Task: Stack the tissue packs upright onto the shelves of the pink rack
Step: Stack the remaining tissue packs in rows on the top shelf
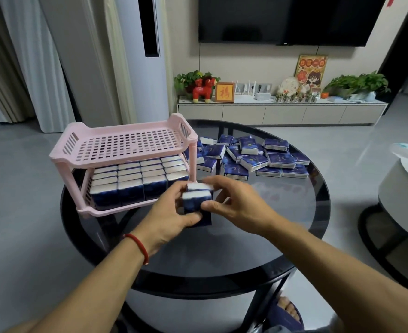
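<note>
Blue tissue packs (197, 202) upright, pinched between left grip (171, 216) and right grip (231, 200), beside pink rack (126, 150).

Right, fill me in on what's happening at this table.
A person is loading tissue packs onto a pink rack on a round glass table. The left hand and right hand together hold two packs upright beside it. The lower shelf is nearly full, the top shelf bare. A loose pile waits behind.

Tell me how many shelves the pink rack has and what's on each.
2. The top shelf is bare. The bottom shelf is packed with upright tissue packs; packs toward its back may be hidden under the top shelf.
</note>
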A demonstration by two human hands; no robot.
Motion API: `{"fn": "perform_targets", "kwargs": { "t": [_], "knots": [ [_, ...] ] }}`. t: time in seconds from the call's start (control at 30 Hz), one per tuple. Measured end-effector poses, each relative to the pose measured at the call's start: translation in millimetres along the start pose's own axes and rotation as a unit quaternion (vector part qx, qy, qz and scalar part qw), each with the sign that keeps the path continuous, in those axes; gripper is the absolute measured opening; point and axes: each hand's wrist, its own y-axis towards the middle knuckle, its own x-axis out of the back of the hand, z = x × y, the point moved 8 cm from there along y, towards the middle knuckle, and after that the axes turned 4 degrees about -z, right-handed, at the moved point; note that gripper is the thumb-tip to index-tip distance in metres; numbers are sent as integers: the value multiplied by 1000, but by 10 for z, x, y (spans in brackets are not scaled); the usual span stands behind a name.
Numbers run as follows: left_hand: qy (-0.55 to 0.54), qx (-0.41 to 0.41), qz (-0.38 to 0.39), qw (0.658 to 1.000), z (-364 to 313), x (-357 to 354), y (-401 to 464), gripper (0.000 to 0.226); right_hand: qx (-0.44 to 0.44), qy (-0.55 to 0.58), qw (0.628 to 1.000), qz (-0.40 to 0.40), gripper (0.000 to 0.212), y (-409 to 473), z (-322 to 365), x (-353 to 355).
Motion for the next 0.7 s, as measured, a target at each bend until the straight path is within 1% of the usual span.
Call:
{"fn": "perform_targets", "kwargs": {
  "t": [0.1, 0.17, 0.3, 0.37, 0.47, 0.53, 0.57, 0.63, 0.7],
  "knots": [
    [162, -20, -7, 987, 40, 26, -59, 57, 16, -33, 998, 43, 49, -28, 9, -142],
    [217, -17, -18, 976, 67, 63, -73, 55, 17, -36, 997, 69, 51, -44, 11, -225],
    [243, -11, -3, 970, 42, 71, -83, 65, 15, -44, 996, 78, 55, -13, -22, -225],
    [251, -20, -8, 968, -21, 73, -112, 68, 14, -36, 996, 77, 57, -10, -25, -211],
    [301, -51, -33, 952, -143, 104, -148, 60, 21, -24, 997, 72, 59, -17, 3, -193],
    [315, -69, -50, 945, -258, 136, -169, 55, 26, -18, 997, 67, 58, 2, 14, -164],
    [306, -79, -61, 947, -342, 163, -182, 52, 23, -4, 998, 63, 57, 15, 25, -134],
    [281, -98, -87, 951, -552, 268, -197, 45, 6, 69, 997, 41, 55, 51, 53, -46],
    [260, -106, -115, 953, -791, 421, -195, 44, -19, 152, 988, -7, 45, 111, 54, 51]
  ]
}}
